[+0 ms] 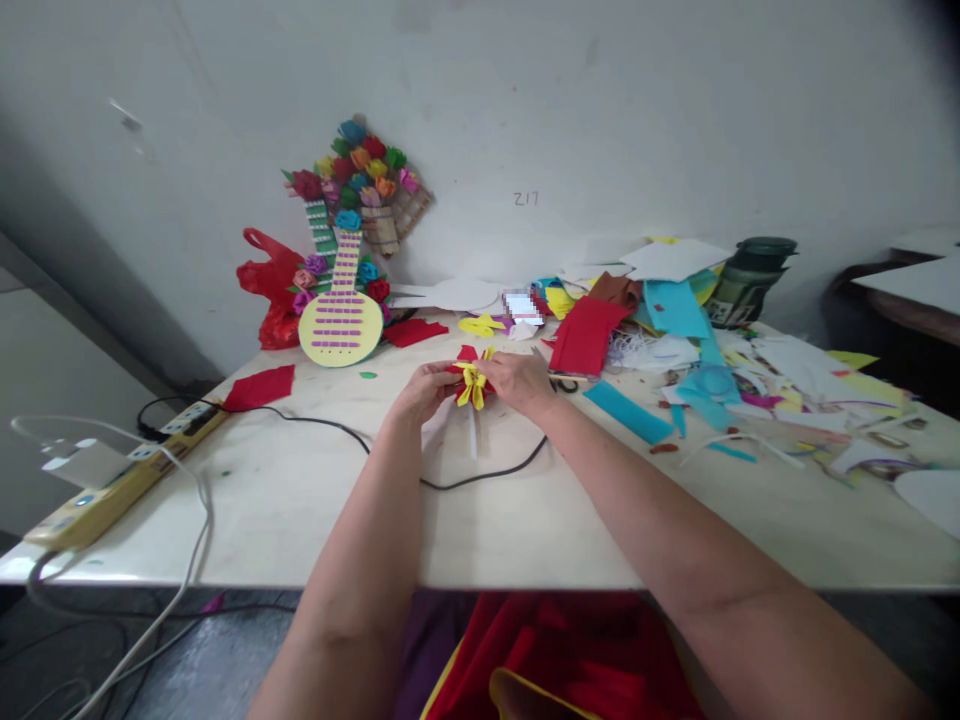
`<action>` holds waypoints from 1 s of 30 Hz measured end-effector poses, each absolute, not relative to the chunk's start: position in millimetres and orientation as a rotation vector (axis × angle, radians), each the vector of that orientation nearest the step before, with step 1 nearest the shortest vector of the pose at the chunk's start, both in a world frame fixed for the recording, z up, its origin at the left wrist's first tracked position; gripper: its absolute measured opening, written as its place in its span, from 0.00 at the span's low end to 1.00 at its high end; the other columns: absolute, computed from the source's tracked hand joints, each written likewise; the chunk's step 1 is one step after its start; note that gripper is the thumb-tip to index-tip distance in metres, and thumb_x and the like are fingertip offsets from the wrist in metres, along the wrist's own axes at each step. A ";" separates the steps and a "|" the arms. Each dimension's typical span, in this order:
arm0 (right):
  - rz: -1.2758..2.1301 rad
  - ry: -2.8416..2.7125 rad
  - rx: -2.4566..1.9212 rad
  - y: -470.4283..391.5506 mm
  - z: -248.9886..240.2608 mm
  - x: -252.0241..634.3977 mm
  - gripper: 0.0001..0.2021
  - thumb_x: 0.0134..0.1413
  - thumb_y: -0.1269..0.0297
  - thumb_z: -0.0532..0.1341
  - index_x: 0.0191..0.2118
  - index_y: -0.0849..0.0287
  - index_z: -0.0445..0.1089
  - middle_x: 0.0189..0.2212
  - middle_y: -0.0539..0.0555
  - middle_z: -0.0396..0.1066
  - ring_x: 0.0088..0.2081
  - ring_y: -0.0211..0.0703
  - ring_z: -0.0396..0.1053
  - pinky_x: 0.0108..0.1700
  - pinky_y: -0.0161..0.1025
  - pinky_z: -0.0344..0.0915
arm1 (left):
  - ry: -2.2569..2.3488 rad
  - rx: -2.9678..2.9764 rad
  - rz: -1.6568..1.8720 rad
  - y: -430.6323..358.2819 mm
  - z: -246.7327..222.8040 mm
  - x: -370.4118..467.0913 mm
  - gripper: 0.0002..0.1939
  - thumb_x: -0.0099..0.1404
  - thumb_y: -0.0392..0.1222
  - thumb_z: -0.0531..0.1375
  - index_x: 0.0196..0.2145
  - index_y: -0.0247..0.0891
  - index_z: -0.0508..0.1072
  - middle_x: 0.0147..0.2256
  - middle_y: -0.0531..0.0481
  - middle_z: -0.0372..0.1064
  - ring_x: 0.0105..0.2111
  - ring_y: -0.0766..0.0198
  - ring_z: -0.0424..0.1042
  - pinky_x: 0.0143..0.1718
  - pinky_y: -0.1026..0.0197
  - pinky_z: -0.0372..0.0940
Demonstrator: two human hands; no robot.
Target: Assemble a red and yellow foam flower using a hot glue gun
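Observation:
A red and yellow paper flower [472, 385] is held over the middle of the table, with a pale stem [472, 435] pointing down toward the front edge. My left hand [429, 390] pinches its left side between thumb and fingers. On the other side, the bent fingers of my right hand [520, 378] close on the flower's upper right petals. Part of the red paper is covered by my fingers. Scissors [564, 384] lie just right of my right hand.
A paper banjo shape [341, 325] and a paper bouquet [367, 170] stand at the back left. A power strip [127, 480] lies left, its black cable [480, 480] crossing the table. Paper scraps [810, 380] and a green bottle [750, 285] are at the right.

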State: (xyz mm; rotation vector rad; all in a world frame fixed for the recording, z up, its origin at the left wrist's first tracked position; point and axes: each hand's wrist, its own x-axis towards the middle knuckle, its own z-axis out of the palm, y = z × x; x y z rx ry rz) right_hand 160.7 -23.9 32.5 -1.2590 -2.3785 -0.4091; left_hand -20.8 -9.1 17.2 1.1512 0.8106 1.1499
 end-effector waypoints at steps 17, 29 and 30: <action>-0.396 -2.390 -1.260 -23.6 31.8 160.5 0.21 0.63 0.65 0.42 0.51 0.50 0.68 0.38 0.56 0.72 0.36 0.41 0.67 0.31 0.36 0.51 | 0.819 1.135 1.171 -5.9 13.5 -22.7 0.13 0.43 0.31 0.65 0.31 0.30 0.77 0.29 0.45 0.75 0.28 0.63 0.73 0.35 0.64 0.66; -0.433 -2.400 -1.259 -25.3 32.9 159.7 0.21 0.62 0.64 0.42 0.55 0.50 0.65 0.38 0.56 0.73 0.35 0.44 0.69 0.32 0.37 0.52 | 0.817 1.146 1.213 -5.2 13.4 -23.3 0.14 0.44 0.32 0.65 0.32 0.31 0.77 0.29 0.45 0.75 0.30 0.62 0.73 0.37 0.61 0.65; -0.433 -2.398 -1.261 -25.1 32.7 159.7 0.21 0.63 0.64 0.42 0.55 0.50 0.64 0.38 0.56 0.74 0.35 0.44 0.69 0.32 0.37 0.53 | 0.813 1.143 1.221 -5.1 13.4 -23.5 0.14 0.44 0.32 0.65 0.32 0.31 0.77 0.29 0.45 0.75 0.30 0.62 0.73 0.37 0.61 0.65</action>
